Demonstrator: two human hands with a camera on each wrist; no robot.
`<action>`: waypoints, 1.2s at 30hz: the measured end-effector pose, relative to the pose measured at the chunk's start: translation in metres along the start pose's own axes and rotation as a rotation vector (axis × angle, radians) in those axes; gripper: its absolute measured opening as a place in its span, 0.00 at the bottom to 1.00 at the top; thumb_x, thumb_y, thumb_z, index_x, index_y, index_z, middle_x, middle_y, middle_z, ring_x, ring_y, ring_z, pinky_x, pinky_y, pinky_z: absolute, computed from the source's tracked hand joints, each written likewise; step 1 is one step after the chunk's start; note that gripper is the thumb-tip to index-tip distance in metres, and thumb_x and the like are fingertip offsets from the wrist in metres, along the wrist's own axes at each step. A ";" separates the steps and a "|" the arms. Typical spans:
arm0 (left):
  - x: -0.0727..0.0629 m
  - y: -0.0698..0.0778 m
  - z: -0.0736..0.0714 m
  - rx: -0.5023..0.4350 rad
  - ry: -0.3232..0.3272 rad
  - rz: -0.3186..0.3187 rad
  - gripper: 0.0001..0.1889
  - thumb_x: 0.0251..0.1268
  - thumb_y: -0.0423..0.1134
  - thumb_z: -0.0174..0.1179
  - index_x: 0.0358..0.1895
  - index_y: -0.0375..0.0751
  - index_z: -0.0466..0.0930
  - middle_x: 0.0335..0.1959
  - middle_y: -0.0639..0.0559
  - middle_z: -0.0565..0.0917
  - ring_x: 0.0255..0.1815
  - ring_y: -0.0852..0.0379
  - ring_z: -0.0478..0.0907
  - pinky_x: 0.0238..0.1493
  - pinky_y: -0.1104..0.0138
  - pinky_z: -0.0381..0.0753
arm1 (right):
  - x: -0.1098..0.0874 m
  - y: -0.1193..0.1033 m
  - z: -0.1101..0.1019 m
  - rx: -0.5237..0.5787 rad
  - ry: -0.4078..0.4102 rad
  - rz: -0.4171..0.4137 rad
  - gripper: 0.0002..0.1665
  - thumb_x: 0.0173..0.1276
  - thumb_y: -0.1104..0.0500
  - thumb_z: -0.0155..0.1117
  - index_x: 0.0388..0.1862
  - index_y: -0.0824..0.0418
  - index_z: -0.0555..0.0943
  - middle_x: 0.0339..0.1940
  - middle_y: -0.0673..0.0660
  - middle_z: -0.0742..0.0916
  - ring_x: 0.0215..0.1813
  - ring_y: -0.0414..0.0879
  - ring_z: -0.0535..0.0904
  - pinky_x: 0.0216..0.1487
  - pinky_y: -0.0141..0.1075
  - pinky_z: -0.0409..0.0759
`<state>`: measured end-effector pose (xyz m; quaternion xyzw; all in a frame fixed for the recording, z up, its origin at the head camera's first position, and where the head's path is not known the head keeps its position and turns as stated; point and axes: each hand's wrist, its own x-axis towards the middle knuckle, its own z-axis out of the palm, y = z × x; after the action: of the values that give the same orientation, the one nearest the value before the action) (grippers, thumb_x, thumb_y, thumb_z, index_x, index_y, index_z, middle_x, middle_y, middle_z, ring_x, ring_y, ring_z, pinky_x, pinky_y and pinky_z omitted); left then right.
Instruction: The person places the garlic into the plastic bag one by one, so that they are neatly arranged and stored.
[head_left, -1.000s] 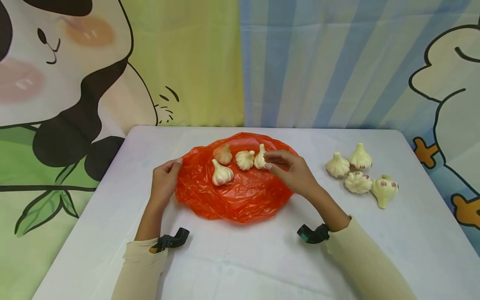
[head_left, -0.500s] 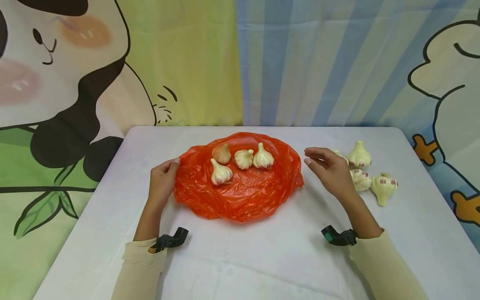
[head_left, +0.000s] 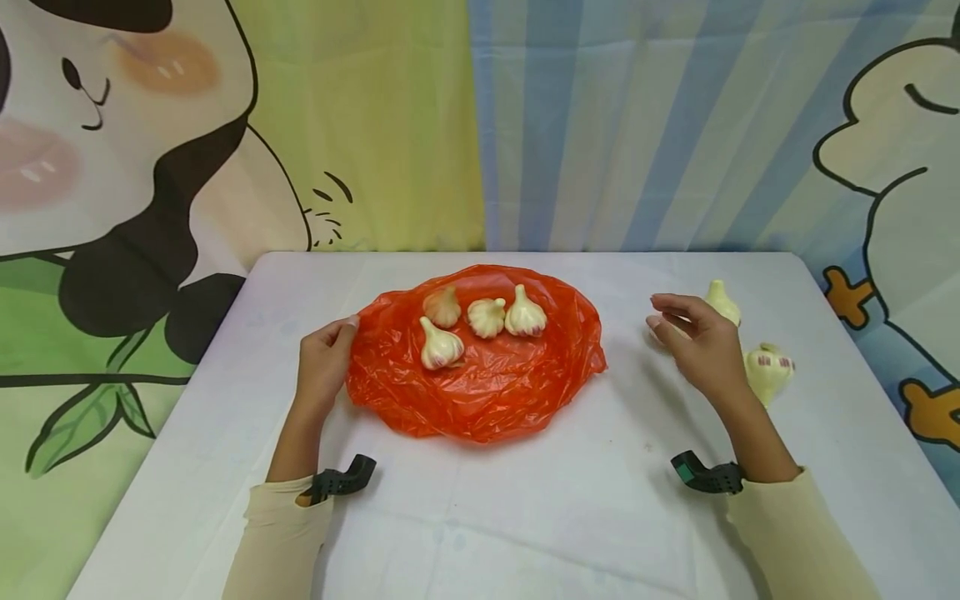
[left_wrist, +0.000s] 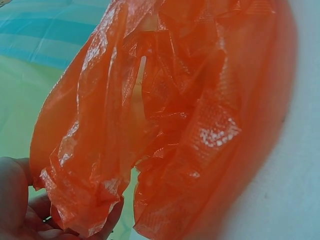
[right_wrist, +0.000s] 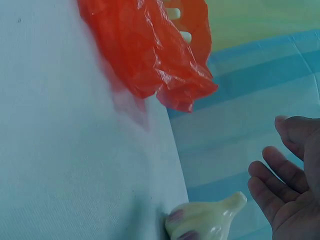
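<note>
Bagging garlic seems in hand: left grip pinches the bag; right grip, thumb and fingers apart, likely needs a bulb from the right.

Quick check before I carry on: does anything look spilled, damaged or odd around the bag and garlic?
Nothing plainly spilled or damaged. One oddity: the rear-left garlic of the four at the red bag looks more orange than the others, perhaps seen through plastic; I can't tell.
</note>
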<state>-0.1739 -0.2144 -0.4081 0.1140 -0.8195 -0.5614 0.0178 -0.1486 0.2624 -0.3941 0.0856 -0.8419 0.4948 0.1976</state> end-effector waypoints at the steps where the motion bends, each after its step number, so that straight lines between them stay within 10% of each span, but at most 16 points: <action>1: 0.000 0.000 0.000 -0.001 -0.001 -0.002 0.32 0.72 0.60 0.47 0.63 0.38 0.77 0.59 0.46 0.78 0.58 0.52 0.71 0.61 0.59 0.72 | 0.000 0.001 -0.002 -0.010 0.007 -0.001 0.17 0.64 0.71 0.66 0.53 0.71 0.80 0.52 0.65 0.83 0.53 0.33 0.77 0.54 0.26 0.74; 11: -0.001 0.000 0.000 -0.012 -0.005 -0.009 0.31 0.72 0.60 0.48 0.63 0.38 0.77 0.59 0.45 0.78 0.58 0.52 0.71 0.61 0.59 0.72 | 0.003 0.018 -0.016 -0.129 0.051 0.085 0.24 0.66 0.63 0.68 0.60 0.64 0.78 0.58 0.60 0.79 0.61 0.48 0.76 0.59 0.38 0.75; 36: 0.000 -0.002 -0.001 -0.019 0.020 0.003 0.31 0.72 0.59 0.49 0.62 0.37 0.78 0.59 0.45 0.78 0.59 0.53 0.72 0.62 0.59 0.71 | 0.028 0.017 -0.026 -0.397 -0.278 0.290 0.28 0.74 0.55 0.57 0.64 0.74 0.71 0.56 0.75 0.78 0.56 0.68 0.73 0.53 0.61 0.72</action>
<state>-0.1738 -0.2160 -0.4095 0.1182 -0.8141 -0.5678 0.0277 -0.1737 0.2947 -0.3850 -0.0088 -0.9449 0.3267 0.0202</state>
